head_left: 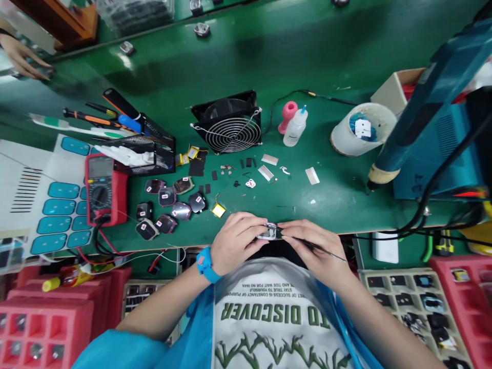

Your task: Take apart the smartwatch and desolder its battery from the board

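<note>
My left hand (239, 237) grips a small silver watch case (268, 231) at the bench's front edge, with its inside facing up. In my right hand (317, 245) are slim dark tweezers (326, 251); their tip end is at the right side of the case, partly hidden by my fingers. Just beyond my left hand lies a small yellow-edged battery (219, 209) with thin wires. Several watch cases (181, 210) with dark faces are grouped to the left. Small loose parts, among them a white-and-red piece (250, 183) and silver strips (266, 172), are scattered ahead of my hands.
A black fan (230, 123) stands mid-bench. To its right are a squeeze bottle (295, 127), a white tub (359, 130) and a blue power tool (418, 113) hanging low. A red multimeter (102, 192) and mesh tool holder (163, 154) stand left. Another person's hand (25, 56) rests far left.
</note>
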